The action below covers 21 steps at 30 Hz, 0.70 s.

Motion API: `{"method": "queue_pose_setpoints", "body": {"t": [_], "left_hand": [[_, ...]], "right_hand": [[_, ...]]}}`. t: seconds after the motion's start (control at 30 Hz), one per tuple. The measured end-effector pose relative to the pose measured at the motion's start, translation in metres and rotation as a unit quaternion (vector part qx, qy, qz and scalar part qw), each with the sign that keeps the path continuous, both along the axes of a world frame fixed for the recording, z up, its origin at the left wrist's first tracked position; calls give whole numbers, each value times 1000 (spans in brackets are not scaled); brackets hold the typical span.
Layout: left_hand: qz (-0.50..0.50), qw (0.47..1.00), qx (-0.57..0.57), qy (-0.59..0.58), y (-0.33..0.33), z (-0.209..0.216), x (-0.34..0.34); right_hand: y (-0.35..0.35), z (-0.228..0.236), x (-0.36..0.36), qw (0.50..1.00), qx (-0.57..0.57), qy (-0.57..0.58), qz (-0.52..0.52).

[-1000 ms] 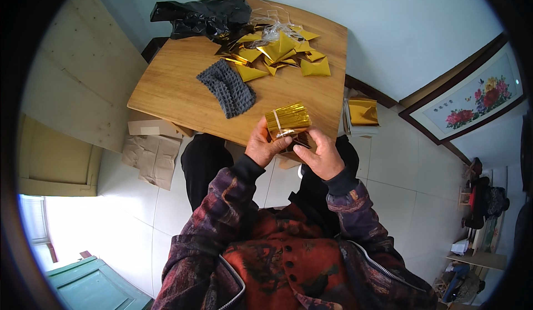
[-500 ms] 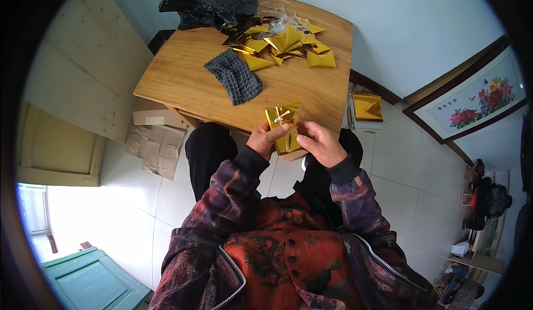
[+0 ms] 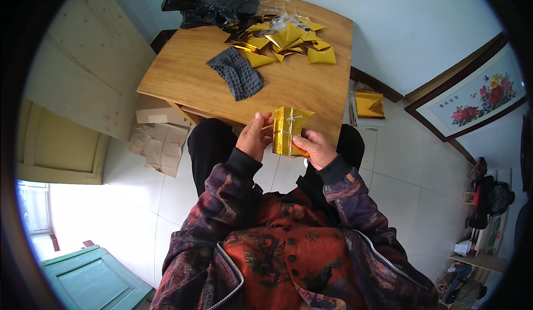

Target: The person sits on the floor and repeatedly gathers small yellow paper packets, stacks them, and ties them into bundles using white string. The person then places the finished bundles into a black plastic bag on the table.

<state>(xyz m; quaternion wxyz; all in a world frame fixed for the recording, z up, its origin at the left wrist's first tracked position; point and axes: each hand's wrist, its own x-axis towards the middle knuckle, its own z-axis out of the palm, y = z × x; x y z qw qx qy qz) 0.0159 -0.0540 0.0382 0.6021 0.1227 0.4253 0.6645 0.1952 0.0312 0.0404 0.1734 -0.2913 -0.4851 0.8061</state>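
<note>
My right hand [image 3: 316,149] grips a bundle of folded gold foil paper [image 3: 284,138] by its right side, thumb on top. White string [image 3: 293,119] crosses the bundle and is knotted near its upper end. Beside the bundle's left edge, my left hand [image 3: 254,136] is closed with thumb and fingertips together; what they pinch, if anything, is too small to make out. The bundle is held over the near edge of the wooden table [image 3: 183,71], above my lap.
Loose folded gold foil pieces [image 3: 321,55] lie in a heap at the far side, with clear plastic string [image 3: 284,21] and a black plastic bag [image 3: 219,9]. A grey knitted cloth [image 3: 236,74] is nearer. More gold paper [image 3: 369,104] lies stacked on the right.
My left hand has let go of the bundle's face and moved left of it. The bundle has turned to show its layered left edge, and my right hand now grips it.
</note>
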Motion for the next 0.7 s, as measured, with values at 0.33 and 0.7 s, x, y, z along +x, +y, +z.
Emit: {"method": "queue_pose_setpoints", "body": {"t": [0.33, 0.7], "left_hand": [[-21, 991, 108, 79, -3, 19, 5], [-32, 970, 238, 27, -18, 56, 14]], "right_hand": [[-26, 33, -5, 943, 328, -38, -50], [-41, 62, -3, 924, 378, -32, -44]]}}
